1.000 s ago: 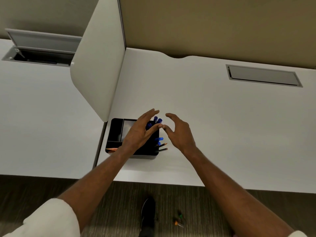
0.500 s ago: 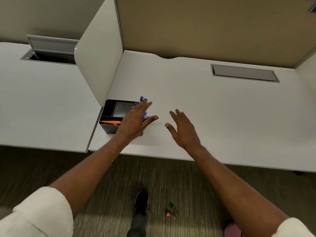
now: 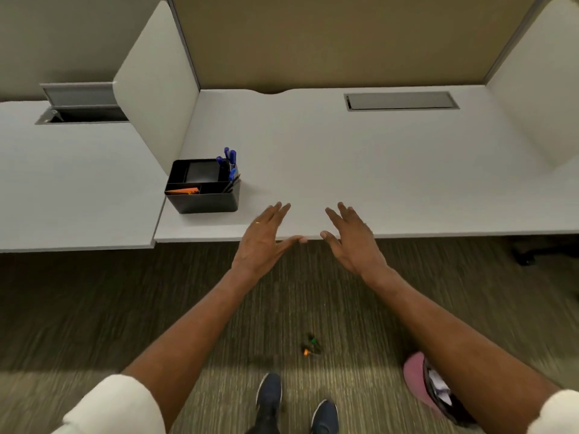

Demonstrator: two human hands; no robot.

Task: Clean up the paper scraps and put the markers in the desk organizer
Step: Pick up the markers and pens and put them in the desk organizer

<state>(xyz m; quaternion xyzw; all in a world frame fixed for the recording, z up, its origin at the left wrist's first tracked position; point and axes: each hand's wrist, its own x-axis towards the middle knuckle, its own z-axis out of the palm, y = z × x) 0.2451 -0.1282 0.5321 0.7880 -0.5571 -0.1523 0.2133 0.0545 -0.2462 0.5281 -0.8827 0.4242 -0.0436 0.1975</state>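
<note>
White cubicle desk [image 3: 391,189] is filling the upper view, with striped carpet lying below. The left hand [image 3: 264,242] and right hand [image 3: 352,242] are hovering over the desk's near edge, fingers straight and spread, holding nothing. At ten o'clock from them, a black desk organizer [image 3: 203,200] is sitting beside the divider, with blue markers [image 3: 230,158] standing in its right-hand compartment. At four o'clock, a pink bin [image 3: 412,377] is holding paper scraps [image 3: 437,382]. At six o'clock, small orange and green bits [image 3: 308,347] are lying on the carpet, too blurred to identify. Finishing well is probably calling for stooping and pinching those bits up with the fingertips.
</note>
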